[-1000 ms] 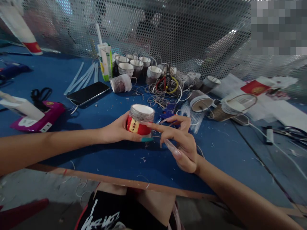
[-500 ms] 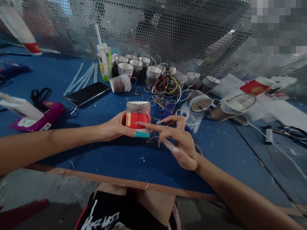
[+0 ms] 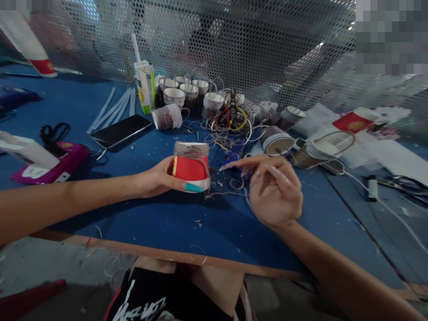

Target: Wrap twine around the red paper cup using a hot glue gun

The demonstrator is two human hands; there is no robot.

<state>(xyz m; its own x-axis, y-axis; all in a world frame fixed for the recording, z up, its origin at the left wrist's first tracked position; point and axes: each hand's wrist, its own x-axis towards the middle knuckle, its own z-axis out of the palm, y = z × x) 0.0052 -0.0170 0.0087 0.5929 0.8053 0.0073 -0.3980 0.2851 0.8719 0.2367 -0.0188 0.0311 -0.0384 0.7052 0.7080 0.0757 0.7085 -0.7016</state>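
My left hand (image 3: 157, 178) grips a red paper cup (image 3: 191, 167) turned upside down, its upper band wrapped in thin twine, just above the blue table (image 3: 160, 223). A loose strand of twine (image 3: 230, 192) runs from the cup's lower rim to my right hand (image 3: 272, 189), which pinches it between curled fingers to the right of the cup. A small loop of the twine hangs between cup and hand.
Several twine-wrapped cups (image 3: 182, 93) and a tangle of cord (image 3: 230, 120) lie behind. A drink carton (image 3: 145, 84), a phone (image 3: 120, 129), glue sticks (image 3: 113, 107), black scissors (image 3: 53, 131) and a magenta glue gun (image 3: 50, 162) sit left. Papers (image 3: 361, 133) lie right, before a mesh screen (image 3: 234, 44).
The cup has been turned so its plain red side faces me. My right hand drew back from the cup to the right and curled its fingers around the twine.
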